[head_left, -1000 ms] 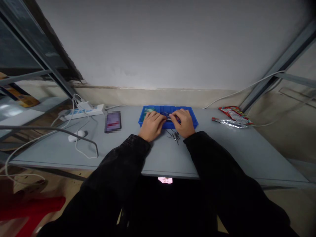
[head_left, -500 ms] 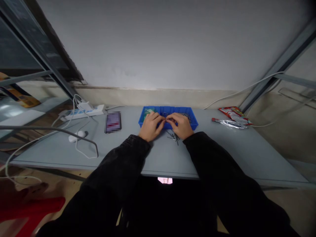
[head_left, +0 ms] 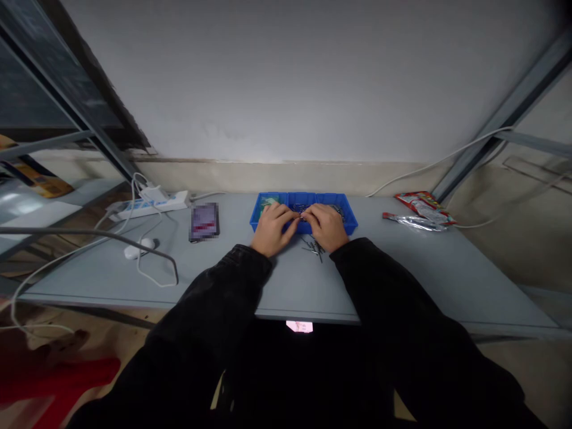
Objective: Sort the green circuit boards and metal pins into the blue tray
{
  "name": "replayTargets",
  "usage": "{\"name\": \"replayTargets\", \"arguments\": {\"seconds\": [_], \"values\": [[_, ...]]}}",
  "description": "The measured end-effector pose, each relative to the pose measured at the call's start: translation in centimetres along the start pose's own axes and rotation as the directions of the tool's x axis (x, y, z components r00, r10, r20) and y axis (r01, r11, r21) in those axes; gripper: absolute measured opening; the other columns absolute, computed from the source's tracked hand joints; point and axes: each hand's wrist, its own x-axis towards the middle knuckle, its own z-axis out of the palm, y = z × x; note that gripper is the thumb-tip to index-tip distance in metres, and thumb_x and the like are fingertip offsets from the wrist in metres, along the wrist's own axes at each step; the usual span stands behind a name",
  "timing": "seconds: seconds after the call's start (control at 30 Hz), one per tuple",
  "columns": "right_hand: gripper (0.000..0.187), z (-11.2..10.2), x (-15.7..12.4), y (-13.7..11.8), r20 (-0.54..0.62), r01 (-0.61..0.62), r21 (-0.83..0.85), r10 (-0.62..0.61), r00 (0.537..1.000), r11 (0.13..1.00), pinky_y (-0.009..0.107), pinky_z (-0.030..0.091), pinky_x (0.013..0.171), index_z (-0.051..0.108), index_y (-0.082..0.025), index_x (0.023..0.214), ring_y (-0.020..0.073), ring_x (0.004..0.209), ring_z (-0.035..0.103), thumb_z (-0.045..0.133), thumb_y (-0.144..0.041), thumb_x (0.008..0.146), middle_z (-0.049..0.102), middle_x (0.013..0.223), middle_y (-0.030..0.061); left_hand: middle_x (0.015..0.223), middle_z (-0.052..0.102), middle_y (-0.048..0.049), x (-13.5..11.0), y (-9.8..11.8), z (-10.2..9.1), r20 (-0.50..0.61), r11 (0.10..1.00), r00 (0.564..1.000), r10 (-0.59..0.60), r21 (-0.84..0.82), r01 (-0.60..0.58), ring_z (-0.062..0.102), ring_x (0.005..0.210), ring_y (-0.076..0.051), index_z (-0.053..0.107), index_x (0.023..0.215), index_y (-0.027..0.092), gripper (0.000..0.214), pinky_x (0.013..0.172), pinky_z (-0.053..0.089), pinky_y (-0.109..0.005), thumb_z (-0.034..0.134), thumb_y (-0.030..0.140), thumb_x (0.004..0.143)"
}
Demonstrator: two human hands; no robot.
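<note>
A blue compartment tray (head_left: 263, 202) stands at the far middle of the grey table (head_left: 402, 268). My left hand (head_left: 272, 227) and my right hand (head_left: 328, 225) rest at the tray's near wall, fingertips pinched together between them on a tiny item I cannot make out. Just in front of the tray, between my wrists, lies a small heap of thin dark screws (head_left: 314, 246). Black sleeves cover both forearms.
A phone (head_left: 204, 221) lies left of the tray. A white power strip (head_left: 147, 204) with cables and a white charger (head_left: 133, 250) sit at the far left. Red and silver foil packets (head_left: 420, 212) lie at the right. Metal shelf frames flank the table.
My right hand has drawn back from over the tray toward my left, and the fingertips of both hands have come together at the tray's near wall.
</note>
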Motion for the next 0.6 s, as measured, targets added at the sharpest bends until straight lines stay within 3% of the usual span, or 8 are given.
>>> {"name": "replayTargets", "arguments": {"seconds": [0.17,0.4,0.6], "values": [[0.013,-0.2,0.0,0.1,0.002,0.023,0.068,-0.023,1.000,0.997,0.035,0.046,0.083,0.063,-0.021,0.101,0.0219,0.089,0.064,0.051,-0.024,0.099,0.071,0.095,0.0059,0.092,0.065,-0.0059,0.0,-0.1,0.0,-0.018,0.999,0.999,-0.045,0.014,0.046,0.054,0.091,-0.022,0.070,0.100,0.019,0.024,0.086,0.041,-0.039,0.050,0.033,0.102],[0.023,-0.6,0.3,0.7,-0.002,0.017,-0.043,-0.017,1.000,0.999,0.037,0.041,0.081,0.066,-0.022,0.088,0.0224,0.089,0.062,0.049,-0.031,0.101,0.070,0.092,0.0052,0.094,0.067,-0.0055,0.1,-0.3,-0.2,-0.035,0.997,0.997,-0.073,-0.009,0.072,0.055,0.094,-0.022,0.071,0.102,0.020,0.025,0.086,0.041,-0.039,0.051,0.034,0.102],[0.023,-1.0,0.4,1.4,-0.119,-0.033,-0.068,0.024,0.993,0.997,0.040,0.041,0.088,0.069,-0.023,0.092,0.0245,0.096,0.059,0.048,-0.029,0.101,0.070,0.094,0.0058,0.094,0.065,-0.0056,0.2,-0.8,-0.5,-0.103,0.994,0.989,-0.105,-0.024,0.103,0.053,0.094,-0.022,0.070,0.098,0.018,0.025,0.089,0.044,-0.040,0.053,0.035,0.101]]}}
